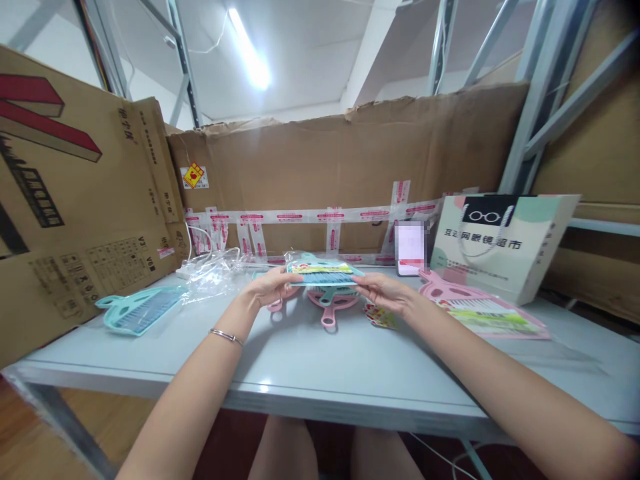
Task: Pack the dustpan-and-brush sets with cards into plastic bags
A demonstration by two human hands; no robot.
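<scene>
My left hand (274,285) and my right hand (383,291) grip opposite ends of a mint-green dustpan and brush set (325,275), raised above the table. Blue bristles face me, and a yellow-green printed card lies across the set. Behind and below it, more sets rest on the table, one with a pink dustpan (329,318) whose handle points at me; the raised set partly hides them. Close to my right hand lie several small printed cards (381,316). A bagged mint-green set (143,310) lies at the left, and a bagged pink set (487,313) at the right.
Crumpled clear plastic bags (215,273) lie at the back left of the table (280,367). A phone (411,248) leans against the taped cardboard (325,167) at the back. A paper gift bag (500,247) stands at right, a large carton (90,200) at left.
</scene>
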